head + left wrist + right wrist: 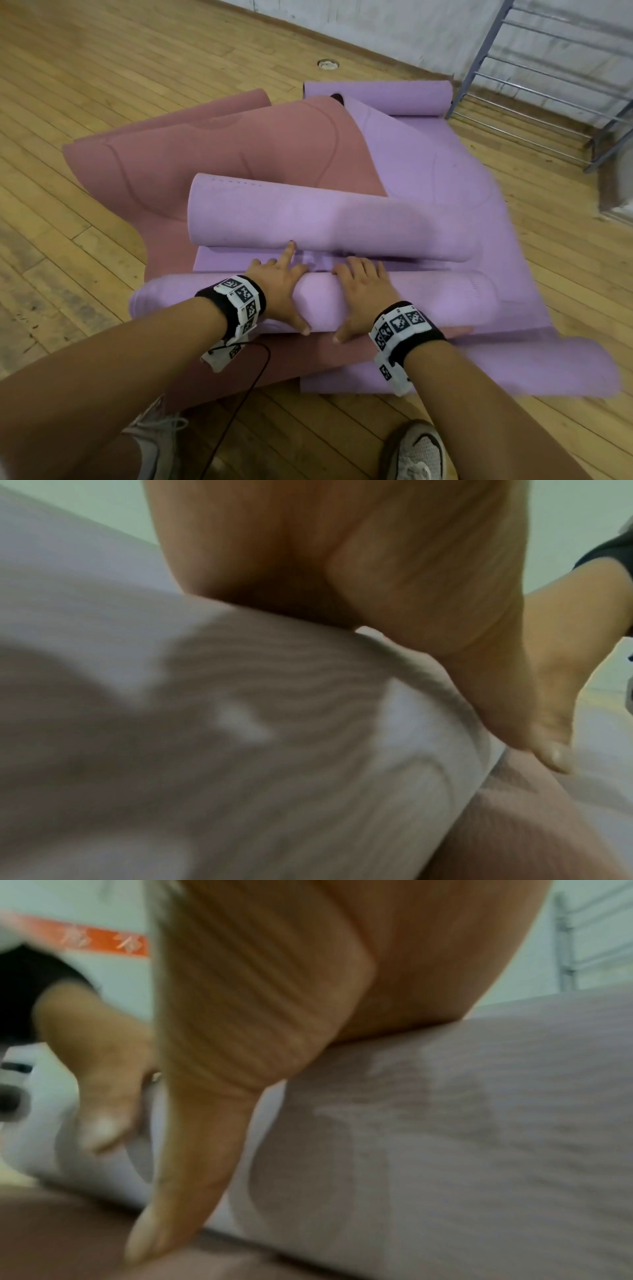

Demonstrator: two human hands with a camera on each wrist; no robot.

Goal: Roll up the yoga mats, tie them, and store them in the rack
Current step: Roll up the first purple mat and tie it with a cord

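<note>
Wooden floor (102, 85) — yoga mats (191, 150); rack (534, 85)

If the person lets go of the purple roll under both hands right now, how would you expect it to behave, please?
The purple roll would probably spring open: no tie shows, and both the left hand and right hand press it. It seems soft, denting under the palms. Being round, it could roll across the pink mat.
</note>
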